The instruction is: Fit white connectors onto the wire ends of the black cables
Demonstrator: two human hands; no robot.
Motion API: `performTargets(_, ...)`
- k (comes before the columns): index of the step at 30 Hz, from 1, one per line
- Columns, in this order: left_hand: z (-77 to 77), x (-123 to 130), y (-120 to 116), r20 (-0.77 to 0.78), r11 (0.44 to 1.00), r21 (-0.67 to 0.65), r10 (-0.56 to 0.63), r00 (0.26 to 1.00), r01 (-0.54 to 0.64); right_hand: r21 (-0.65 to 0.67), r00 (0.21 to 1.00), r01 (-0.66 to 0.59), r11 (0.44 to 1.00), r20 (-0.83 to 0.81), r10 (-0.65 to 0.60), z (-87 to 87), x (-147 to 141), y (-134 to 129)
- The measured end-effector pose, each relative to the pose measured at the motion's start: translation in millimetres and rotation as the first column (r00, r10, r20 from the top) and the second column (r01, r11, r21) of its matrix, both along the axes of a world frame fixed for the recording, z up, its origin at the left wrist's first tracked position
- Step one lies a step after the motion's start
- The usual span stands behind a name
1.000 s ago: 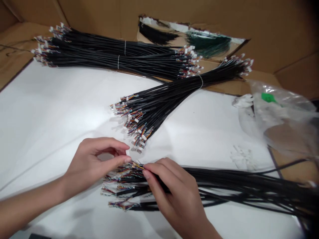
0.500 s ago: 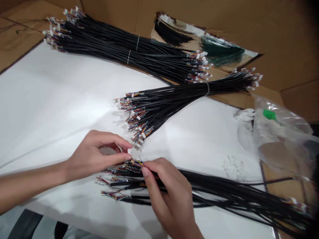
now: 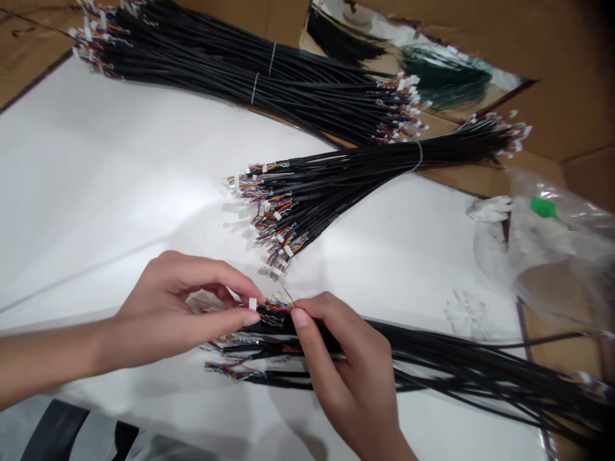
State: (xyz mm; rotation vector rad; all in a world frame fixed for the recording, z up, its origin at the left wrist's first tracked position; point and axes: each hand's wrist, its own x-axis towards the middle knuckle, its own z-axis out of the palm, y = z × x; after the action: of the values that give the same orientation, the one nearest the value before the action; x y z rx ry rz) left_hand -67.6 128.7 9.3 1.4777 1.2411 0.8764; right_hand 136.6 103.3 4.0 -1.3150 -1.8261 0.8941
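Observation:
Between thumb and forefinger, my left hand [image 3: 192, 304] pinches a small white connector housing [image 3: 252, 304]. Facing it, my right hand [image 3: 348, 358] is closed on thin multicoloured wires [image 3: 278, 303]; one dark strand stands up out of the pinch. Whether any wire sits inside the housing is too small to tell. Beneath both hands lies a loose bundle of black cables [image 3: 432, 352], their stripped, coloured wire ends pointing left. The right hand hides part of these cables.
A tied cable bundle [image 3: 355, 166] with white connectors lies beyond my hands, and larger tied bundles [image 3: 216, 70] lie at the back. Small white connectors [image 3: 466, 314] are heaped at the right, near a clear plastic bag [image 3: 552, 256]. Cardboard [image 3: 567, 45] walls the rear.
The view has shifted, so the far bundles sit higher and further right. The wires in my right hand have drawn slightly away from the housing, which my left hand still pinches.

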Motion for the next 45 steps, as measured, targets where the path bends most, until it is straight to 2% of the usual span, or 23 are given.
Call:
performTargets(10, 1.3, 0.0, -1.4, -0.024, 0.998, 0.003, -0.062, 0.998, 0.062, -0.015, 1.000, -0.010, 1.000, -0.001, 0.010, 0.7, 0.8, -0.2)
performTargets(16, 3.0, -0.7, -1.1, -0.001, 0.995, -0.056, -0.082, 0.997, 0.081, -0.008, 1.000, -0.002, 1.000, 0.002, 0.002, 1.4, 0.9, 0.6)
performTargets(27, 1.8, -2.4, -4.2, -0.024, 0.997, 0.046, -0.061, 0.998, 0.062, -0.006, 1.000, 0.015, 1.000, 0.014, -0.015, 0.3, -0.1, 2.0)
performTargets(35, 4.0, -1.7, -2.4, 0.051, 0.995, -0.066, -0.070, 0.996, 0.073, -0.002, 0.999, 0.041, 0.999, 0.013, -0.041, 0.3, -1.2, 2.2)
performTargets(39, 3.8, -1.6, -4.3, 0.050, 0.996, -0.023, -0.082, 0.995, 0.083, 0.007, 0.998, 0.064, 0.998, -0.004, -0.064, 0.5, -1.7, 2.3)
performTargets(45, 4.2, -1.1, -6.3, -0.049, 0.994, 0.047, -0.092, 0.995, 0.094, 0.017, 0.997, 0.074, 0.997, 0.026, -0.075, 0.2, -1.6, 2.6)
